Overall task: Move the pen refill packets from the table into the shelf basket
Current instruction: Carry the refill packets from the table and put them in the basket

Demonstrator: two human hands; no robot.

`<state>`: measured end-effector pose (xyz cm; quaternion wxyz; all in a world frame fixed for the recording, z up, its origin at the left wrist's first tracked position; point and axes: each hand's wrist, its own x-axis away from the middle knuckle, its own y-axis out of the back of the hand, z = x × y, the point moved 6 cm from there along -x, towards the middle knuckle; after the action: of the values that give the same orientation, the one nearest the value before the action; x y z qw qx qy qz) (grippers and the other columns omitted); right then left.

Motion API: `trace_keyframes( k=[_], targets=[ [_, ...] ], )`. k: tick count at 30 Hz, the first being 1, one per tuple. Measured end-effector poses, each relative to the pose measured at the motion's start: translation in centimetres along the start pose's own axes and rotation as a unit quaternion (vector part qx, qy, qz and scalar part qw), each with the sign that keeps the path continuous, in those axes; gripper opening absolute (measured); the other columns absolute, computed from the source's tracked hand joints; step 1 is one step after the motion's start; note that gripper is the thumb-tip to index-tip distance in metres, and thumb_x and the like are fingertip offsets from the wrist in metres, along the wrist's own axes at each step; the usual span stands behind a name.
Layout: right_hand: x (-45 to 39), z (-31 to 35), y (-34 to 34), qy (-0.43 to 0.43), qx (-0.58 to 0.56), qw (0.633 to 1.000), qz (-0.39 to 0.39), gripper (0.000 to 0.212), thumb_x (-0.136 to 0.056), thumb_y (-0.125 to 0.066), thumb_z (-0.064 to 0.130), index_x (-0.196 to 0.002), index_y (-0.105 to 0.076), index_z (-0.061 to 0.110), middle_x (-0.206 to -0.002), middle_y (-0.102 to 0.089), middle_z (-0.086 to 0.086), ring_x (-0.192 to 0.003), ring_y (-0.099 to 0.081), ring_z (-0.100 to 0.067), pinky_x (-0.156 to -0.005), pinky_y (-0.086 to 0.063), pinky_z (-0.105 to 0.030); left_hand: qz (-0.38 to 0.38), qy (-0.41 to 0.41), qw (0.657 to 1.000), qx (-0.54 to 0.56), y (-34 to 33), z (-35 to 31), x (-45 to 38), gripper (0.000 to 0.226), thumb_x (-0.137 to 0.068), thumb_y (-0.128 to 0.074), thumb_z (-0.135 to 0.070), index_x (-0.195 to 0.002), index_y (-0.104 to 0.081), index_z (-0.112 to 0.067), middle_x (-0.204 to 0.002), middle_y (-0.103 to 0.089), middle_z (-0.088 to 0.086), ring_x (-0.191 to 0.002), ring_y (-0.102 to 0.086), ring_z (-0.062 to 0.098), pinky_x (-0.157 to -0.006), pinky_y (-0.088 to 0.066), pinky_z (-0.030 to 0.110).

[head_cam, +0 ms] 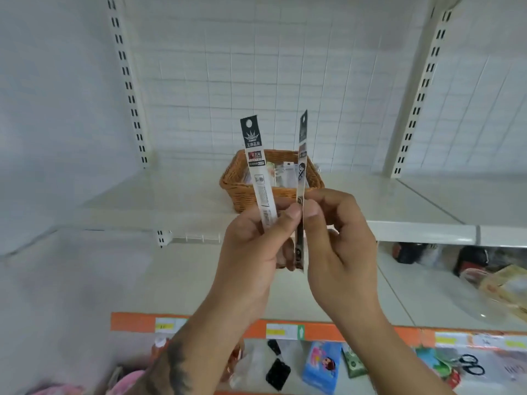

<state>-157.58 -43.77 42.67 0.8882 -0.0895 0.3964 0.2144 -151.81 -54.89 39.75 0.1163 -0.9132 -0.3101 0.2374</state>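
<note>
Before the shelf basket [236,181], the left hand [251,246] pinches one packet [258,172] near its lower end; the right hand [339,240] pinches a second [301,166] midway. Both stand upright, look light, thin, bendy and slick; a low pinch lets them flop.
</note>
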Motion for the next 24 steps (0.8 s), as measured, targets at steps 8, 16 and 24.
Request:
trace_keyframes(
  k=[8, 16, 24],
  targets=[
    [-1.9, -0.1, -1.4, 0.044, 0.062, 0.996, 0.050, 0.027, -0.096, -0.063, 0.031, -0.118, -0.051, 0.039, -0.091, -0.067, 0.016, -0.081, -0.068, -0.014, -0.067, -0.052, -0.022, -0.010, -0.029, 0.999, -0.031, 2.4, -2.1, -3.6, 0.017, -0.079, -0.081, -0.032, -0.090, -0.077, -0.020, -0.071, -0.060, 0.015, -0.057, -0.050, 0.021, -0.056, -0.046, 0.031],
    [-7.5, -1.0, -2.2, -0.031, 0.088, 0.994, 0.051, 0.024, -0.097, -0.067, 0.009, -0.106, -0.067, 0.031, -0.076, -0.071, -0.002, -0.064, -0.062, -0.017, -0.056, -0.048, -0.021, -0.013, 0.008, 1.000, -0.022, 3.6, -3.0, -5.6, 0.023, -0.098, -0.066, -0.036, -0.101, -0.076, -0.015, -0.081, -0.068, 0.003, -0.052, -0.047, 0.019, -0.057, -0.043, 0.036],
    [-14.9, -9.2, -3.4, -0.236, 0.300, 0.913, 0.143, 0.016, -0.092, -0.063, 0.010, -0.088, -0.073, 0.022, -0.096, -0.071, -0.002, -0.083, -0.071, -0.023, -0.065, -0.060, -0.037, -0.014, 0.059, 0.998, -0.023, 6.0, -1.2, -4.3, 0.032, -0.105, -0.053, -0.036, -0.106, -0.074, -0.012, -0.084, -0.066, 0.008, -0.058, -0.054, 0.020, -0.058, -0.048, 0.038]
  ],
)
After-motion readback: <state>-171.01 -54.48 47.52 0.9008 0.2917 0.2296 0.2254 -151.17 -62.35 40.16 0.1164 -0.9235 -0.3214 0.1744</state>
